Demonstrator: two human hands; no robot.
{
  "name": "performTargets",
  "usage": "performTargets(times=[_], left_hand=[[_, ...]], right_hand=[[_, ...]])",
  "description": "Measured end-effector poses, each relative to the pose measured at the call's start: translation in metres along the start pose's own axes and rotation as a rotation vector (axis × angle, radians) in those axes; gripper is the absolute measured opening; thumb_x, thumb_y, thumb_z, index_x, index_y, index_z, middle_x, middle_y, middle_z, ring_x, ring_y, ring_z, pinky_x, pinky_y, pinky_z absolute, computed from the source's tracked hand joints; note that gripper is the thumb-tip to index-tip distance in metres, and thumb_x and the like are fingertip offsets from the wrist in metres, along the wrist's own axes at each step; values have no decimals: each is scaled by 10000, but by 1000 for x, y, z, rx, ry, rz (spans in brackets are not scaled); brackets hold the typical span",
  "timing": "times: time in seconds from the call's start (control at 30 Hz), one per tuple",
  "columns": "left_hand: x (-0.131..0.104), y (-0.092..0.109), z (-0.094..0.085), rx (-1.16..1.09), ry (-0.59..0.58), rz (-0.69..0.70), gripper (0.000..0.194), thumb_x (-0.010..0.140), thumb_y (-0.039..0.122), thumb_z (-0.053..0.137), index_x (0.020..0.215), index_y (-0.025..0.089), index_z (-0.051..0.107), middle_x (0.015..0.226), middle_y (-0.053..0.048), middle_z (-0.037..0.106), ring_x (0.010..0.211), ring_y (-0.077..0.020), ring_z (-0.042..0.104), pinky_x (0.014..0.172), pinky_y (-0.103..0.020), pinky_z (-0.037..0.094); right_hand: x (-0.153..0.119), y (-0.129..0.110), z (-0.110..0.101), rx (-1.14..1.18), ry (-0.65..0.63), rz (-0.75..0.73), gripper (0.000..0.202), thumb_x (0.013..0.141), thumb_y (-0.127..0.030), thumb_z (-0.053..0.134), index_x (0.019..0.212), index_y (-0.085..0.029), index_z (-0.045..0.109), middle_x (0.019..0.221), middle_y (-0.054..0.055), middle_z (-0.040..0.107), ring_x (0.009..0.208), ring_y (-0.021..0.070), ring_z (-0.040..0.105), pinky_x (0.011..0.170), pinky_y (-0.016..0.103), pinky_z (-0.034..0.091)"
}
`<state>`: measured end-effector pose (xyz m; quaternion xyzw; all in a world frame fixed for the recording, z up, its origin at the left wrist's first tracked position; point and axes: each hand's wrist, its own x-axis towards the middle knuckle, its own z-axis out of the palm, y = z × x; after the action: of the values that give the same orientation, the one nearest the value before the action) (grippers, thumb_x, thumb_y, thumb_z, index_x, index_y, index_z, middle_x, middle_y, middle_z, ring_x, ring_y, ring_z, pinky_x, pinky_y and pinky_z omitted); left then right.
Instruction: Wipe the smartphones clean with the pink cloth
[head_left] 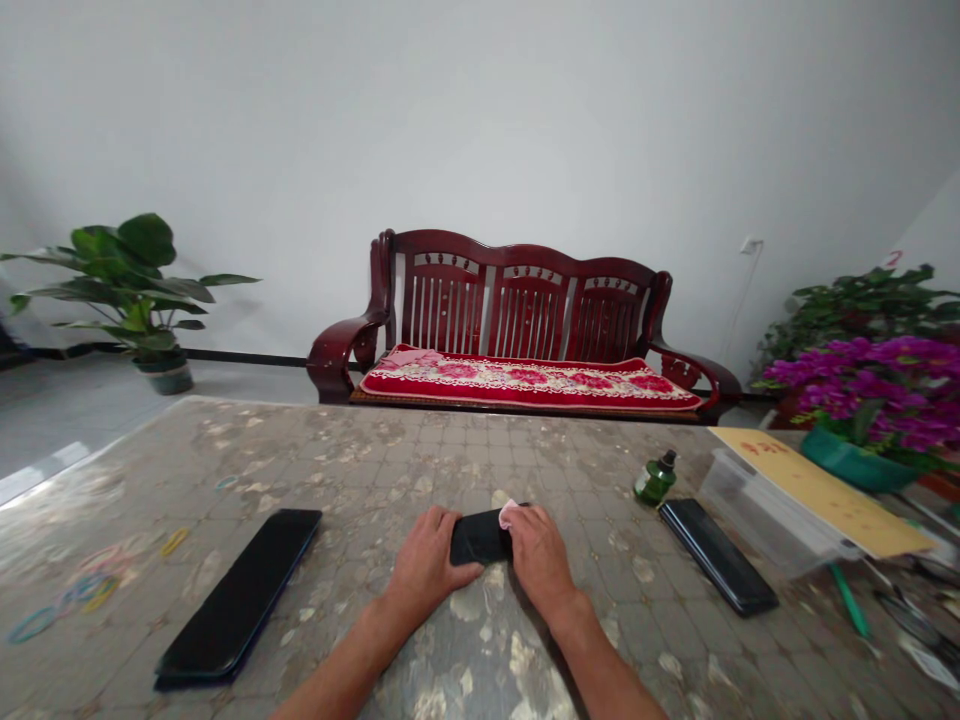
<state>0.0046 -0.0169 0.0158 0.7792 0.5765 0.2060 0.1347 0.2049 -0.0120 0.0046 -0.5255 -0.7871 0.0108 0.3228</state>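
A small black phone-like object [478, 538] lies between my two hands near the middle of the patterned table. My left hand [429, 556] grips its left end, with the thumb along the near edge. At its right end, my right hand [538, 552] pinches a small pink cloth [508, 513] against the dark surface. A larger black flat device [240, 598] rests on the table to the left. On the right lie a black wallet-like case [718, 555] and a small green bottle [655, 479] with a dark cap.
Colored bands [97, 588] are scattered at the left. A clear plastic box [765, 510] under a yellow envelope [821, 488], a green-handled tool [850, 600] and a teal flower pot [859, 460] stand right. A wooden bench [525, 300] is beyond the table [375, 450].
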Motion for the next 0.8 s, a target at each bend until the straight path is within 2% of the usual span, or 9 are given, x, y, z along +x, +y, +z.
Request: performTargets(times=[0.13, 0.4, 0.6, 0.8], left_hand=[[0, -1, 1, -4, 4, -4, 486, 690, 337, 764, 1126, 202, 594, 1076, -71, 595, 1044, -276, 580, 942, -365, 435], [-1, 2, -3, -10, -5, -9, 487, 694, 329, 771, 1131, 204, 594, 1088, -74, 597, 1061, -280, 573, 955, -371, 430], [-1, -1, 2, -6, 17, 2, 497, 696, 335, 765, 1135, 174, 596, 1083, -89, 594, 1045, -282, 578, 945, -372, 441], [0, 1, -1, -4, 8, -4, 497, 694, 330, 770, 1135, 181, 595, 1089, -90, 594, 1051, -281, 573, 957, -370, 435]], right_hand=[[-1, -12, 1, 27, -80, -61, 245, 939, -82, 488, 986, -230, 678, 1001, 21, 708, 922, 190, 565, 841, 284, 419], [2, 0, -6, -71, -49, 66, 271, 931, -95, 470, 986, -229, 699, 970, 44, 720, 902, 216, 587, 837, 315, 446], [-3, -21, 0, 52, -107, -78, 360, 913, -60, 468, 1136, -226, 695, 1112, 61, 718, 1012, 213, 593, 899, 318, 449], [3, -3, -6, -43, -66, 41, 329, 908, -62, 480, 1063, -228, 718, 1027, 53, 735, 937, 212, 599, 855, 314, 459]])
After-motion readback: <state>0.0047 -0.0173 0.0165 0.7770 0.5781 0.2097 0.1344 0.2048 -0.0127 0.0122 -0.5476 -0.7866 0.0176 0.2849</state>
